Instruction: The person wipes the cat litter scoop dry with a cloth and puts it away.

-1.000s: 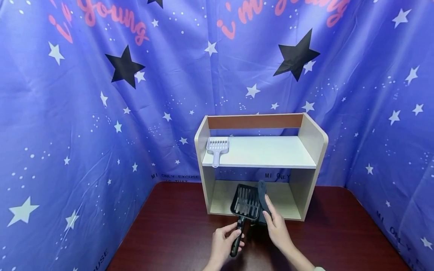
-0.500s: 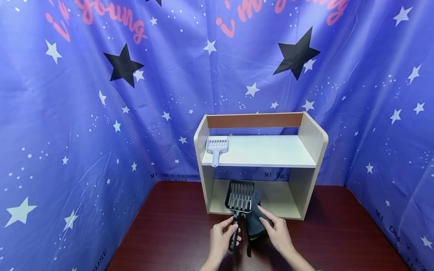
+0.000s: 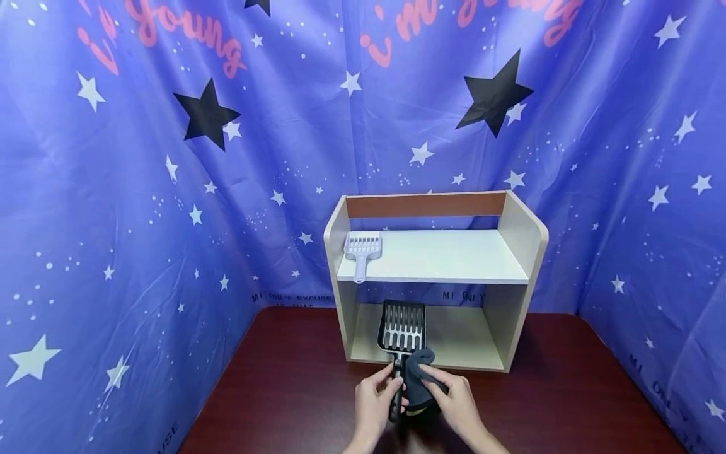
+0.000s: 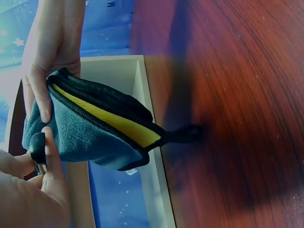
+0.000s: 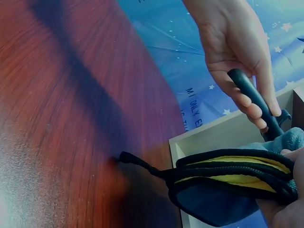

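My left hand (image 3: 372,403) grips the black handle (image 5: 251,97) of a slotted litter scoop (image 3: 404,326), whose head points up and away from me. The slots face me in the head view. My right hand (image 3: 458,403) pinches a folded grey cloth (image 3: 418,384) beside the scoop's neck and handle. In the left wrist view the cloth (image 4: 80,128) shows black edging, a yellow inner side and a hanging loop (image 4: 187,134). The right wrist view shows the cloth's folded layers (image 5: 228,175). Whether it presses on the handle is hard to tell.
A pale two-tier shelf (image 3: 527,252) stands behind the hands on a dark red wooden table (image 3: 283,378). On its upper board, at the left, lies a lilac slotted scoop (image 3: 363,252). Purple star-printed curtains (image 3: 283,126) enclose the back and sides.
The cloth has come down from beside the scoop's head to its neck and handle, more bunched now. My right hand has moved down and left. The scoop has shifted slightly left and stands straighter.
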Available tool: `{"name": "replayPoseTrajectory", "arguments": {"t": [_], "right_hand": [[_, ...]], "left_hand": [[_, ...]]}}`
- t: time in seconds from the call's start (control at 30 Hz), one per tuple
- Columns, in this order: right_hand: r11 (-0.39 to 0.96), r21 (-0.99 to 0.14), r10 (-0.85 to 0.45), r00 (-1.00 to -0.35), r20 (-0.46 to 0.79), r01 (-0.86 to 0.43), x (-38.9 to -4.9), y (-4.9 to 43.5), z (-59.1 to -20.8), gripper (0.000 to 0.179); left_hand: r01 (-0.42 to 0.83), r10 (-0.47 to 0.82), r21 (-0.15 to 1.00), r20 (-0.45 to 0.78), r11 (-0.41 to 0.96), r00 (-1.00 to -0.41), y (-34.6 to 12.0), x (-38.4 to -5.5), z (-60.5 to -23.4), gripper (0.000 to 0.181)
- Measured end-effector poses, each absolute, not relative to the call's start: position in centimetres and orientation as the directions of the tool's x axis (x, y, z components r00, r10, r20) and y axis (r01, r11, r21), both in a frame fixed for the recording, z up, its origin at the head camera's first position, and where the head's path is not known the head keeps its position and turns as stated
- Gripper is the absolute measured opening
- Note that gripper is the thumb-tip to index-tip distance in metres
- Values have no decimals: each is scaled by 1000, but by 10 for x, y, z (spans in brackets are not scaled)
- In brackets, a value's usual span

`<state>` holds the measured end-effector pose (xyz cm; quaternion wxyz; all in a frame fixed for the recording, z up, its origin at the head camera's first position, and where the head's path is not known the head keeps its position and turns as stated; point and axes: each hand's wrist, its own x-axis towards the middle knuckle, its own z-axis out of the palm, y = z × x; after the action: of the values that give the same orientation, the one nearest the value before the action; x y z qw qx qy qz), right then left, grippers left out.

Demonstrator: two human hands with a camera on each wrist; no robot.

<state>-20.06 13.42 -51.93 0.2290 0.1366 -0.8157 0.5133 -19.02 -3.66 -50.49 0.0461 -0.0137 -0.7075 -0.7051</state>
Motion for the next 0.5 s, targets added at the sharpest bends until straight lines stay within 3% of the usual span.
{"name": "replayPoseTrajectory", "arguments": {"t": [0.3,0.5], "right_hand": [[483,-671,-120,-801,587,-563,-206,145,-517,26],[476,-641,-292,-796,530,-601,-205,163,-514,22]], "left_hand": [[97,-28,995,97,28,-995,-33,-191,-502,39],[109,-9,993,109,45,-994,-33,-189,-502,38]]}}
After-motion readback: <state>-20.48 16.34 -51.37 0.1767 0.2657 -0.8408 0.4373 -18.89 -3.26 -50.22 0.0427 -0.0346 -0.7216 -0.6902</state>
